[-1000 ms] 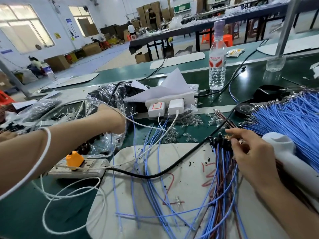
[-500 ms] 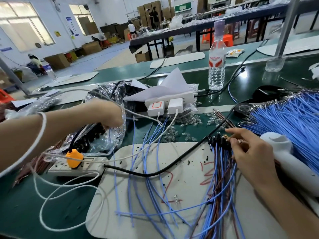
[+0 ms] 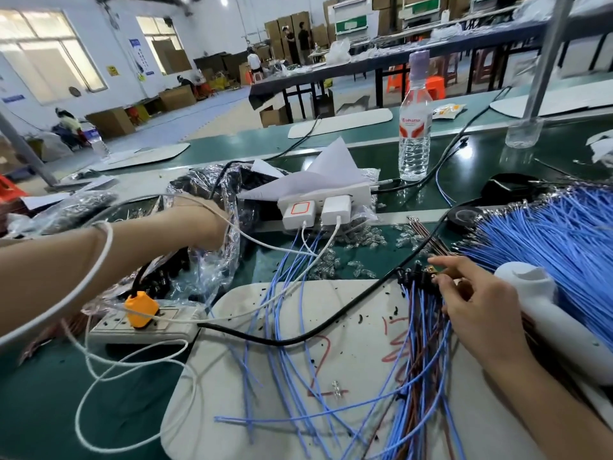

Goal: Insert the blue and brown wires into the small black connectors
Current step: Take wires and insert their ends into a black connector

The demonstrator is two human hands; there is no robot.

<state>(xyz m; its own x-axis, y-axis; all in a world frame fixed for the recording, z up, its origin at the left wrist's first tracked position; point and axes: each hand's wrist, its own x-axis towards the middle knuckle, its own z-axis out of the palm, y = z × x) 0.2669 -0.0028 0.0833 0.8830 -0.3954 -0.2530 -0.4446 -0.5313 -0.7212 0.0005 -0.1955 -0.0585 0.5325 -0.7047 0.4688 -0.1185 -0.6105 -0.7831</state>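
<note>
Now you are reaching your left hand (image 3: 199,224) into the plastic bag (image 3: 220,260), grip hidden.
Your right hand (image 3: 477,303) is pinching black connectors (image 3: 414,277) at the mat's (image 3: 351,370) far edge.

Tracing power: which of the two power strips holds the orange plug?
The near power strip, lower left; the far power strip holds white chargers.

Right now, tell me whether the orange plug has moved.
No. The orange plug still sits in the same socket of the white power strip.
</note>
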